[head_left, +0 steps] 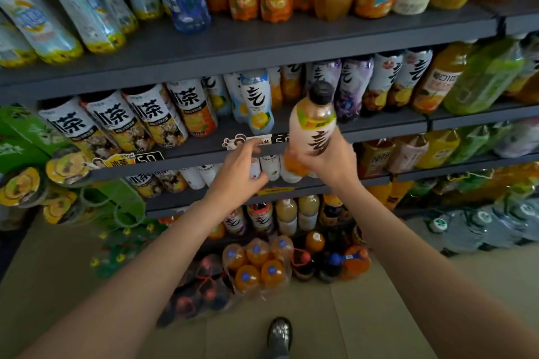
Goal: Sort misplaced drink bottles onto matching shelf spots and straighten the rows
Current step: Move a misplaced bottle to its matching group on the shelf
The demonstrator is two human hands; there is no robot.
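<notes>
My right hand (326, 162) grips bottle (313, 128) low; left hand (242, 172) spread, empty, near shelf edge (204, 154). Risk: top-heavy bottle tips, knocks neighbouring row (256, 102) down.

A single wide-angle view is given from head height, directed forward and downward at the shelves (262, 46), which are seen at arm's length and bowed by the lens. The upper rows are cut off at the top edge, while the floor (364, 315) and a shoe (279, 336) are taken in below.
</notes>
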